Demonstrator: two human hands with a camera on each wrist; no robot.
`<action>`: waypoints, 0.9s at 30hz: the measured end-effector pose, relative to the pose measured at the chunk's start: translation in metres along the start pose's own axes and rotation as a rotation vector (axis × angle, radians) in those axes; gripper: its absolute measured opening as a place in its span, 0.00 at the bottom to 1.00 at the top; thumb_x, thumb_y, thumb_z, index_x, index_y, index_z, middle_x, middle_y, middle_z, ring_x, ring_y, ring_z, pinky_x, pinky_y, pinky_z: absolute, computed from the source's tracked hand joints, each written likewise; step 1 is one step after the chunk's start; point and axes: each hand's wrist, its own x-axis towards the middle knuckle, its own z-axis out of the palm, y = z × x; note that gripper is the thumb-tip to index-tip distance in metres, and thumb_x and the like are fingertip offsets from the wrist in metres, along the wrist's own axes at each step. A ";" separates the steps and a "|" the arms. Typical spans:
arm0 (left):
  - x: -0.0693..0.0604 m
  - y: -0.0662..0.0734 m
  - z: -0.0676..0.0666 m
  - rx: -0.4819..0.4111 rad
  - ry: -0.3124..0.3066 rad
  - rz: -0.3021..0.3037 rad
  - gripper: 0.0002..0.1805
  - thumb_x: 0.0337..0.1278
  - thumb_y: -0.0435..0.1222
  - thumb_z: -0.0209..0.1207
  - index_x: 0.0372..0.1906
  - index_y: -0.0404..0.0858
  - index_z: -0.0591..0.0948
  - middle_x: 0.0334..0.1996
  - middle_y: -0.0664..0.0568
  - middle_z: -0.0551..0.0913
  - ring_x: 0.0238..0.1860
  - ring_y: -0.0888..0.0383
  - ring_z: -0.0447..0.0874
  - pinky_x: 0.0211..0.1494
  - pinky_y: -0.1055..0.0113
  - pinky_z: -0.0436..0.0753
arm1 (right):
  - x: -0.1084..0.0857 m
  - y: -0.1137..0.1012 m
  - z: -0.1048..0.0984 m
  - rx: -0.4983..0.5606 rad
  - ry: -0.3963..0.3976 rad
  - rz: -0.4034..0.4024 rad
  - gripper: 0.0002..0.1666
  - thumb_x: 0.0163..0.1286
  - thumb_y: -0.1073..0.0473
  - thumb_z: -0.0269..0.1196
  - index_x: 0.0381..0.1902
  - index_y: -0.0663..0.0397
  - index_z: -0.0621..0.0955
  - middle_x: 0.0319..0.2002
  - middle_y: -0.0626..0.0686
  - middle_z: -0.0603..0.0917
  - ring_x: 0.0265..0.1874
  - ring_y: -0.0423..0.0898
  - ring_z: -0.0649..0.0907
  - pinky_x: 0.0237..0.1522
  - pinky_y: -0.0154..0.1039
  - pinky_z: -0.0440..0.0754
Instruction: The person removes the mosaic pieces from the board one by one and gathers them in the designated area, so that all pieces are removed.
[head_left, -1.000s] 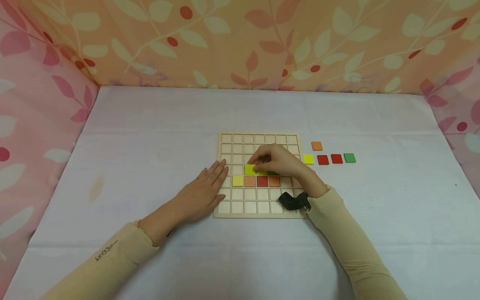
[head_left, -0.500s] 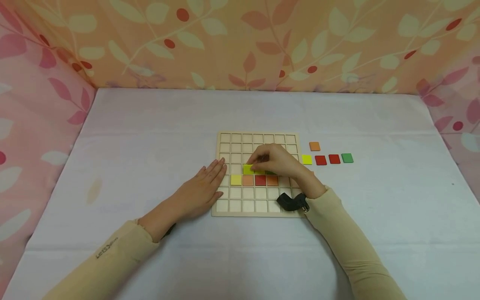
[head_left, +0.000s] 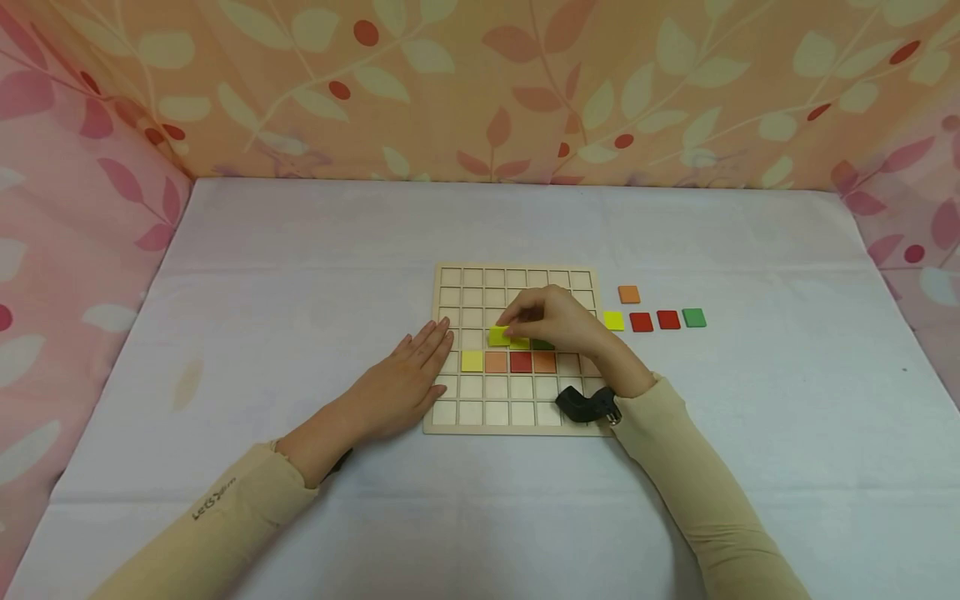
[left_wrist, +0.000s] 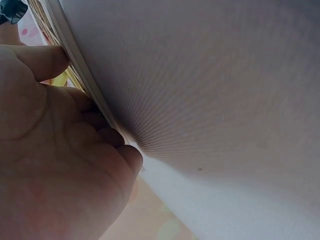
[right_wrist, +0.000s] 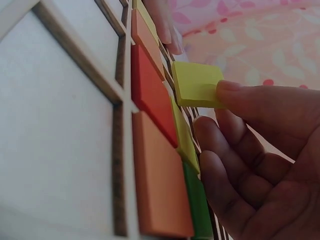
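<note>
A wooden grid board [head_left: 471, 412] lies on the white cloth. My left hand [head_left: 397, 379] rests with straight fingers along its left edge; in the left wrist view the thumb touches the board's side. Over the board, my right hand [head_left: 558, 321] pinches a yellow square tile [right_wrist: 197, 82] by one edge, slightly tilted and raised off the grid. Beside it in the same row sit another yellow tile [head_left: 519, 342] and a green tile [right_wrist: 199, 207], partly covered by the hand. The row nearer me holds a yellow, an orange, a red tile [right_wrist: 152, 95] and another orange tile [right_wrist: 160, 175].
Right of the board lie loose tiles: an orange tile [head_left: 629, 294], a yellow tile [head_left: 613, 321], two red tiles and a green tile [head_left: 694, 317]. A black wrist-camera mount [head_left: 585, 405] hangs over the board's lower right corner. Patterned cloth walls [head_left: 450, 100] border the table.
The yellow tile in my right fingers has tilted and risen slightly; earlier it looked flatter over its cell. The left hand keeps its place at the board's edge.
</note>
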 end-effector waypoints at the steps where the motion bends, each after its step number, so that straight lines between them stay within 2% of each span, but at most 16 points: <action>1: 0.000 0.000 0.000 0.000 0.001 0.001 0.36 0.70 0.42 0.46 0.73 0.29 0.47 0.74 0.40 0.39 0.74 0.47 0.35 0.72 0.50 0.49 | 0.000 0.000 0.000 0.004 0.001 0.004 0.06 0.58 0.67 0.68 0.35 0.59 0.86 0.34 0.50 0.85 0.32 0.45 0.80 0.37 0.35 0.78; 10: 0.000 0.001 -0.001 0.003 0.002 -0.001 0.36 0.70 0.42 0.46 0.72 0.28 0.48 0.74 0.40 0.40 0.74 0.47 0.36 0.71 0.50 0.50 | -0.001 -0.001 0.000 0.030 0.004 0.008 0.05 0.59 0.68 0.67 0.35 0.60 0.86 0.34 0.51 0.85 0.30 0.46 0.79 0.33 0.33 0.76; 27: -0.001 0.001 -0.001 0.004 0.001 -0.004 0.36 0.70 0.42 0.46 0.72 0.29 0.47 0.74 0.40 0.40 0.74 0.47 0.35 0.72 0.50 0.49 | -0.003 -0.002 -0.002 0.071 0.002 0.011 0.06 0.61 0.69 0.65 0.37 0.63 0.85 0.34 0.53 0.84 0.30 0.47 0.82 0.34 0.33 0.79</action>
